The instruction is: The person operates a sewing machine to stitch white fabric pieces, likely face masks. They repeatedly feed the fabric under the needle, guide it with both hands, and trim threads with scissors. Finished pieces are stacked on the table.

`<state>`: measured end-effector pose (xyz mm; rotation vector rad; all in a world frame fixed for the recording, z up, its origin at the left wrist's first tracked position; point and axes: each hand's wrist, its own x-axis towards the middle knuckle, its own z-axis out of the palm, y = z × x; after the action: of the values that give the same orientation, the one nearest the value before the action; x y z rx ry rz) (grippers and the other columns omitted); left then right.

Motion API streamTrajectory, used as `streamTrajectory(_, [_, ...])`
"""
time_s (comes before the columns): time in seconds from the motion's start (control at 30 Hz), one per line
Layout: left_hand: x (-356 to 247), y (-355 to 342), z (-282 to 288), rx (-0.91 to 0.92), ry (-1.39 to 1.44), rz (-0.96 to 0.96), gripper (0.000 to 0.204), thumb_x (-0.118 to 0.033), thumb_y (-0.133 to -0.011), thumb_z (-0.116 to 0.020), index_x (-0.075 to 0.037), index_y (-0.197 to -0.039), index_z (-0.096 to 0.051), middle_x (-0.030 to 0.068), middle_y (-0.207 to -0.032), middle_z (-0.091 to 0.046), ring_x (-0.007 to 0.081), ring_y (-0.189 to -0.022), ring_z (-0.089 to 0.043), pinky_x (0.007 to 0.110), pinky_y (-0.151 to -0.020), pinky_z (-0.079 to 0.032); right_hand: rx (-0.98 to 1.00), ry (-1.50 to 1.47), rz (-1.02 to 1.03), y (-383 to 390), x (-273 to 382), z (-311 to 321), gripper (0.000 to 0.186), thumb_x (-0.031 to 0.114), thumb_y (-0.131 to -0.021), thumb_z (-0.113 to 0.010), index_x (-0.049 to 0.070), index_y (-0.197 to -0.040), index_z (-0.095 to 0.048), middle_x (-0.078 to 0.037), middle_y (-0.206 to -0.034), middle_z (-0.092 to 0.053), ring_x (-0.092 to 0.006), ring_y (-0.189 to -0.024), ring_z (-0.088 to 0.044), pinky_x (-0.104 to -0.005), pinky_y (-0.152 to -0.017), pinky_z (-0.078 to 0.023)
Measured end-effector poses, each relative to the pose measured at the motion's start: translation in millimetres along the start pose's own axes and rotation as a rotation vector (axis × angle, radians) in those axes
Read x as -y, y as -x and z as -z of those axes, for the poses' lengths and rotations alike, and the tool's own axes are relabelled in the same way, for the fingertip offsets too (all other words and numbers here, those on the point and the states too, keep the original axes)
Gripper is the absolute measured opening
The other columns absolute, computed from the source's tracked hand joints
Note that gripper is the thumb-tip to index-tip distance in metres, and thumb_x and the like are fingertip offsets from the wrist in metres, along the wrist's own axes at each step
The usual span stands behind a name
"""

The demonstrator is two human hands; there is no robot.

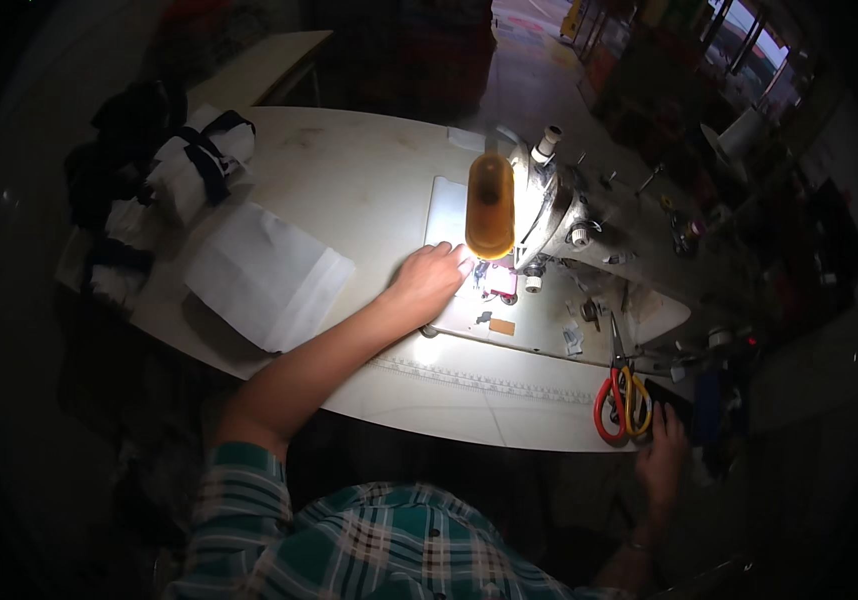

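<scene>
My left hand rests on the machine bed with its fingers curled, close to the needle area of a white sewing machine. Its fingertips press together beside a small bright white patch; what they pinch I cannot make out. An amber oval lamp cover hangs just above them and hides part of the needle area. At the table's right front edge, my right hand has its fingers stretched out against a dark flat thing. Just left of it lie scissors with one red and one yellow handle.
White cloth lies folded on the tabletop; dark and white fabric pieces are heaped behind it. A ruler strip runs along the front. Small scraps and a metal bobbin-like part lie on the machine bed.
</scene>
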<state>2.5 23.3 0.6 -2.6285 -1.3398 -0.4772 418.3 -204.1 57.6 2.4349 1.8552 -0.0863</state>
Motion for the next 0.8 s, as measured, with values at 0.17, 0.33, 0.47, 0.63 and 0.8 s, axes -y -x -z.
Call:
streamTrajectory(0.17, [6.3, -13.8, -6.1, -0.022, 0.029, 0.045, 0.025, -0.004, -0.090, -0.061, -0.003, -0.113, -0.071, 0.0110, -0.112, -0.063, 0.0272, -0.107, -0.062, 0.039, -0.093, -0.055, 0.012, 0.190, 0.005, -14.9, 4.6, 0.2, 0.077, -0.002, -0.090, -0.070, 0.010, -0.160, -0.042, -0.017, -0.163, -0.042, -0.0331, -0.147, -0.044, -0.0478, -0.126, -0.035])
streamTrajectory(0.33, [9.8, -25.7, -15.6, -0.149, 0.143, 0.106, 0.032, -0.002, -0.087, -0.059, 0.000, -0.116, -0.070, 0.0131, -0.119, -0.061, 0.0299, -0.113, -0.060, 0.041, -0.097, -0.053, 0.025, 0.240, 0.029, -24.4, 0.1, 0.2, 0.083, 0.006, -0.085, -0.081, 0.010, -0.159, -0.043, -0.016, -0.160, -0.048, -0.0324, -0.144, -0.048, -0.0482, -0.124, -0.036])
streamTrajectory(0.47, [16.7, -41.5, -30.6, -0.161, 0.134, 0.160, 0.033, -0.005, -0.087, -0.058, 0.001, -0.117, -0.070, 0.0135, -0.120, -0.061, 0.0312, -0.115, -0.057, 0.042, -0.100, -0.050, 0.009, 0.257, 0.010, -29.9, 4.1, 3.3, 0.082, 0.012, -0.083, -0.083, 0.009, -0.157, -0.046, -0.014, -0.157, -0.051, -0.0312, -0.142, -0.050, -0.0516, -0.125, -0.032])
streamTrajectory(0.63, [5.7, -37.5, -30.2, -0.183, 0.123, 0.225, 0.032, -0.007, -0.086, -0.060, 0.002, -0.115, -0.070, 0.0144, -0.120, -0.061, 0.0321, -0.115, -0.056, 0.040, -0.101, -0.048, -0.293, 0.211, 0.027, -36.1, -22.5, -35.8, 0.062, 0.009, -0.083, -0.079, 0.007, -0.143, -0.061, -0.012, -0.145, -0.062, -0.0307, -0.133, -0.055, -0.0514, -0.121, -0.035])
streamTrajectory(0.8, [5.4, 8.1, -17.4, -0.170, -0.035, 0.165, 0.041, -0.001, -0.084, -0.061, 0.001, -0.125, -0.065, 0.0157, -0.132, -0.057, 0.0347, -0.118, -0.054, 0.044, -0.103, -0.050, -0.475, 0.095, 0.069, -44.1, -24.2, -32.4, 0.040, 0.001, -0.083, -0.074, 0.005, -0.122, -0.071, -0.010, -0.125, -0.071, -0.0294, -0.123, -0.060, -0.0501, -0.115, -0.038])
